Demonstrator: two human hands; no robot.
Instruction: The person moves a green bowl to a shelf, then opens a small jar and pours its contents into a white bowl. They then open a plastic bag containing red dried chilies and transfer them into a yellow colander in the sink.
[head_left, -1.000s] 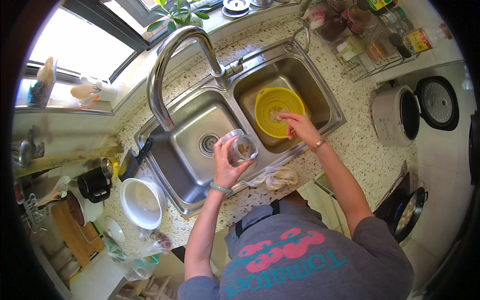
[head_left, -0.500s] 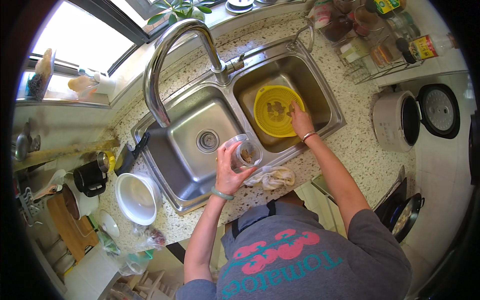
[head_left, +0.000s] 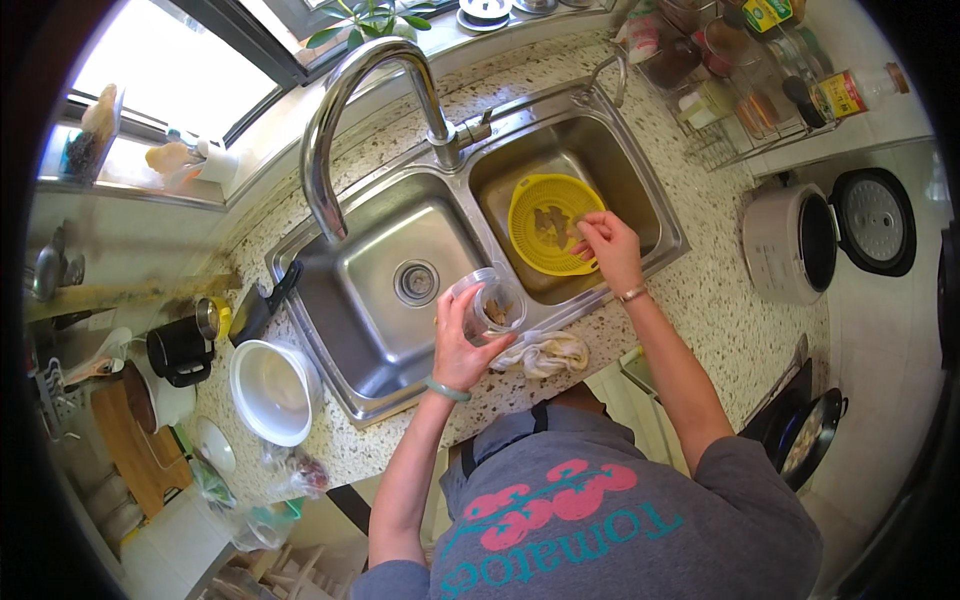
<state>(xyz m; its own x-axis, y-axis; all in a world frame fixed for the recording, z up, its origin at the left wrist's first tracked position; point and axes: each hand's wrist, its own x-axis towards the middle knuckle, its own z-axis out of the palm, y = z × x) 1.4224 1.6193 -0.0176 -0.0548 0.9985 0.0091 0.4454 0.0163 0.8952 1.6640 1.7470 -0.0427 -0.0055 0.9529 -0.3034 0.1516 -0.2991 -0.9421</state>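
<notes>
My left hand (head_left: 462,345) is wrapped round a clear plastic jar (head_left: 484,288), tilted over the sink's front edge by the divider. A few brown pieces (head_left: 497,310) lie inside it. In the right basin stands a yellow colander (head_left: 530,257) with several flat brown pieces (head_left: 549,218) on its bottom. My right hand (head_left: 611,248) is over the colander's right rim, its fingers drawn together in a pinch. Whatever the fingertips hold is too small to make out.
A chrome faucet (head_left: 322,150) arches over the left basin (head_left: 370,250). A cloth (head_left: 545,354) lies on the front counter edge. Left of the sink are a black-handled knife (head_left: 262,305) and a white bowl (head_left: 272,425). To the right stands a rice cooker (head_left: 775,243), lid raised.
My right hand has lifted from inside the colander and drawn back to the right, with its fingers now curled together. My left hand keeps the jar nearly in place.
</notes>
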